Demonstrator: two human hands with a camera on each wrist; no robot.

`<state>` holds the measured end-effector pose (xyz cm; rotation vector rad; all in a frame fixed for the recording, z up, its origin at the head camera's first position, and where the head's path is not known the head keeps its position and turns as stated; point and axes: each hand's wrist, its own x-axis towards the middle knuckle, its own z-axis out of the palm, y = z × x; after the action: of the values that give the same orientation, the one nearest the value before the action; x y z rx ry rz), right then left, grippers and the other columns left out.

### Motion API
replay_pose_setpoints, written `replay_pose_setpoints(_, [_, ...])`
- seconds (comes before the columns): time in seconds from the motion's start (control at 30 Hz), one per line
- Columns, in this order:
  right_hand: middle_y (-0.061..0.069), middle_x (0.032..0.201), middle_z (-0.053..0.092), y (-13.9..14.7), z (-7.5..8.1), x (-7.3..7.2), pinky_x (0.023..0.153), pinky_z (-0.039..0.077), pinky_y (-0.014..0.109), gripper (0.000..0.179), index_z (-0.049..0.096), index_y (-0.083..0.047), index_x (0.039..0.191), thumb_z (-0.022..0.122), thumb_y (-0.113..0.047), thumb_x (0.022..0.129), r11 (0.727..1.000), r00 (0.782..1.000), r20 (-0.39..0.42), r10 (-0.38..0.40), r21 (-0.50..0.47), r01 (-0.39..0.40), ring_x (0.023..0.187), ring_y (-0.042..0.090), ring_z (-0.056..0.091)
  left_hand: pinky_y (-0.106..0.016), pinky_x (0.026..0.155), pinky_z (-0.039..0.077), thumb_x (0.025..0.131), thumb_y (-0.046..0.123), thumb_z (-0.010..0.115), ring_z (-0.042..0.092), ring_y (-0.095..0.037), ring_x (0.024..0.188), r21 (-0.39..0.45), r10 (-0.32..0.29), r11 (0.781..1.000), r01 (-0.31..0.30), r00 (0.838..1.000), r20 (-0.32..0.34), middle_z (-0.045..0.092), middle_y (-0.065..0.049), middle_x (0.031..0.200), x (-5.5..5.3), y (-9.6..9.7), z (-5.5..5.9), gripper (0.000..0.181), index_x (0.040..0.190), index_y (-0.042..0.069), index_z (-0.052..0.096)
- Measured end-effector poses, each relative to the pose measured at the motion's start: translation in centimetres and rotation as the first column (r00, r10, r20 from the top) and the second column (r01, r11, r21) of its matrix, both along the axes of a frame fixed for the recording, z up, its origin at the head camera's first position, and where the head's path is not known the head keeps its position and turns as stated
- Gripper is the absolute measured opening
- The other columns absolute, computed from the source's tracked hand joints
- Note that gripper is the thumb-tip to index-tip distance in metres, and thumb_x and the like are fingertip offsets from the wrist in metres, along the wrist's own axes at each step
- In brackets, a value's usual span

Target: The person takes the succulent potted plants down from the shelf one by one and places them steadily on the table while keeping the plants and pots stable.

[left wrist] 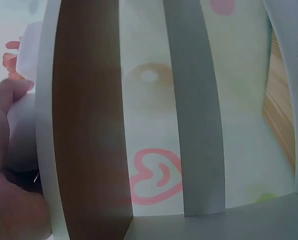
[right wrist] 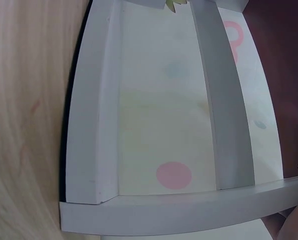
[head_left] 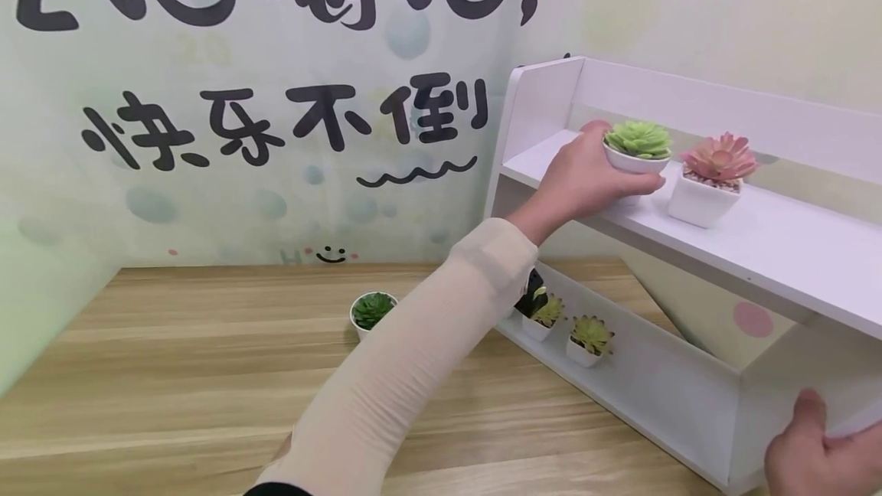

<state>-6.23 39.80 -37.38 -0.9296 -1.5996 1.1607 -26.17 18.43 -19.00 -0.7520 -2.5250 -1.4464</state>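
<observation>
One pink succulent (head_left: pixel 717 174), square white pot, stood on the upper board (head_left: pixel 813 239) at about 3 o'clock from the green succulent (head_left: pixel 635 155), just beside it. Left end panel (head_left: pixel 540 109) rose at 10 o'clock from the green one. Pale sleeve (head_left: pixel 406 358) crossed the middle, partly covering the dark green succulent (head_left: pixel 372 312) at 7 o'clock of head view, plus a dark thing (head_left: pixel 532 293) in the lower tray (head_left: pixel 668 385), too hidden to name.

Green succulent was at 2 o'clock, over the upper board; left hand (head_left: pixel 586 174) had its white pot pinched between thumb and fingers. Couldn't tell if pot touched board. Right hand (head_left: pixel 820 454), 4 o'clock, gripped the right side panel (head_left: pixel 765 396), thumb on inner face.

Counts: five succulents plain to see: one green, one pink, one dark green on the worktop (head_left: pixel 193 373), two yellow-green plants (head_left: pixel 589 339) in tray. Two hands.

Front edges of board and tray both ran down toward 4 o'clock. Board had room past the pink pot at 3 o'clock; worktop spread out toward 8 o'clock.
</observation>
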Motion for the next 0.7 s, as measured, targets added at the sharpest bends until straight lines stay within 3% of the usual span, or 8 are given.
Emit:
replay_pose_setpoints(0.07, [-0.021,0.13,0.05,0.0,0.0,0.0,0.117,0.035,0.022,0.054,0.04,-0.04,0.149,0.052,-0.022,0.099,1.0,1.0,-0.015,0.003,-0.005,-0.003,0.125,-0.001,0.048,-0.013,0.07,0.045,0.073,0.044,0.085,0.058,-0.002,0.089,-0.029,0.003,1.0,-0.003,1.0,-0.011,0.061,0.012,0.098,0.1,-0.1,0.0,0.06,0.117,0.02,0.052])
replay_pose_setpoints(0.23, [-0.023,0.131,0.048,0.1,0.0,0.2,0.117,0.036,0.023,0.053,0.037,-0.043,0.15,0.051,-0.027,0.101,0.999,0.999,0.035,0.001,-0.051,0.001,0.126,-0.004,0.047,-0.015,0.064,0.045,0.074,0.048,0.081,0.059,-0.004,0.081,-0.101,0.029,0.994,-0.035,0.998,-0.058,0.061,0.012,0.089,0.2,0.1,0.0,0.055,0.108,0.022,0.048])
replay_pose_setpoints(0.47, [-0.025,0.13,0.049,0.0,-0.1,0.2,0.116,0.036,0.021,0.052,0.038,-0.043,0.149,0.051,-0.028,0.1,0.998,0.999,0.047,0.01,-0.065,-0.007,0.122,-0.006,0.048,-0.016,0.064,0.045,0.075,0.053,0.078,0.06,-0.001,0.077,-0.165,0.075,0.981,-0.099,0.986,-0.146,0.061,0.015,0.085,0.8,-0.4,-0.7,0.06,0.115,0.024,0.045])
replay_pose_setpoints(0.6, [-0.026,0.131,0.049,0.1,-0.1,0.3,0.115,0.036,0.02,0.052,0.037,-0.043,0.149,0.052,-0.03,0.101,0.996,0.998,0.063,0.012,-0.088,-0.006,0.12,-0.008,0.048,-0.016,0.065,0.045,0.075,0.054,0.08,0.06,-0.001,0.078,-0.146,0.055,0.986,-0.076,0.988,-0.143,0.061,0.015,0.086,1.0,-0.8,-0.8,0.064,0.119,0.024,0.044])
replay_pose_setpoints(0.7, [-0.028,0.129,0.049,0.2,0.0,0.5,0.114,0.034,0.019,0.052,0.036,-0.044,0.149,0.053,-0.034,0.101,0.985,0.997,0.069,0.029,-0.17,-0.017,0.115,-0.012,0.047,-0.015,0.067,0.046,0.075,0.053,0.08,0.059,-0.001,0.081,-0.13,0.024,0.991,-0.041,0.991,-0.132,0.061,0.015,0.089,1.2,-1.0,-0.8,0.064,0.12,0.024,0.044])
